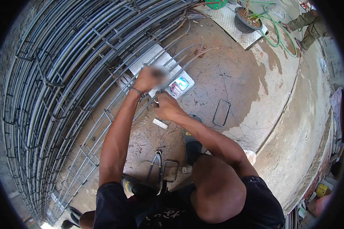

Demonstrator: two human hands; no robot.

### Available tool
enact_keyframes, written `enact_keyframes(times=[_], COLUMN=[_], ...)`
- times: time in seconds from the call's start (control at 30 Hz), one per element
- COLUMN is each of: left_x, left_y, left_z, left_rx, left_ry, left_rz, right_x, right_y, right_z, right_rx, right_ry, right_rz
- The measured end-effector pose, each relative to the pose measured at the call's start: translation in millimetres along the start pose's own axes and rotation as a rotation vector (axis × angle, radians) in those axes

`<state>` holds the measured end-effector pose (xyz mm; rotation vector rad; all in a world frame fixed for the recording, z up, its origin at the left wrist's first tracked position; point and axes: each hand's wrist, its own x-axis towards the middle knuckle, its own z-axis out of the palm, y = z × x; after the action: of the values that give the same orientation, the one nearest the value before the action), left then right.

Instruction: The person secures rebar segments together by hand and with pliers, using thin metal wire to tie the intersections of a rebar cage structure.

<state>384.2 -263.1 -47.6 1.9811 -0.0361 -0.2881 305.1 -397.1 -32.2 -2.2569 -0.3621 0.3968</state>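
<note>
The steel cage of ribbed bars (110, 114) that I watch the hands work on runs from about seven o'clock up toward one, its nearer rods passing left of the centre of my view, the free ends pointing to one o'clock. My left hand (145, 80) sits at eleven o'clock over these rods, fingers curled in; a blurred patch covers its front, so I cannot tell what it grasps. My right hand (168, 107), almost at the centre, has its fingers bent inward right beside the rod nearest it; I cannot tell whether they hold anything. A dark band (135, 90) circles my left wrist.

Under the rods at eleven o'clock I see a pale slab (151, 56), and just past twelve, close to both hands, a bright rectangular thing (178, 86) with a shiny face. A small pale block (161, 123) lies on the floor at about eight, near my right hand. Farther out, pliers (158, 156) lie just past six, with a bent steel loop (177, 170) beside them at six; a second loop (216, 110) lies at three.

A denser stack of bars (57, 95) curves round from twelve through nine to seven. At one o'clock a dark plant pot (246, 24) stands on a metal plate (233, 32); at two there is a green hose (279, 38), with another person (313, 28) beyond it.
</note>
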Motion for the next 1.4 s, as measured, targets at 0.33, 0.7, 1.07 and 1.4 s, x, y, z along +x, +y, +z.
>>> enact_keyframes(times=[0.33,0.7,1.07,1.4], left_x=[-41,-1,-8,-82], left_y=[6,-16,79,6], left_z=[29,20,64,5], left_rx=[-0.61,0.003,0.625,-0.085], left_ry=[0.151,0.337,0.188,0.577], left_rz=[-0.577,-0.453,-0.121,-0.067], right_x=[54,39,18,61], right_y=[34,42,72,56], right_z=[-79,-58,19,-54], right_rx=[-0.409,-0.477,0.313,-0.155], right_ry=[0.039,-0.099,0.28,0.091], right_rz=[-0.414,-0.472,-0.107,-0.657])
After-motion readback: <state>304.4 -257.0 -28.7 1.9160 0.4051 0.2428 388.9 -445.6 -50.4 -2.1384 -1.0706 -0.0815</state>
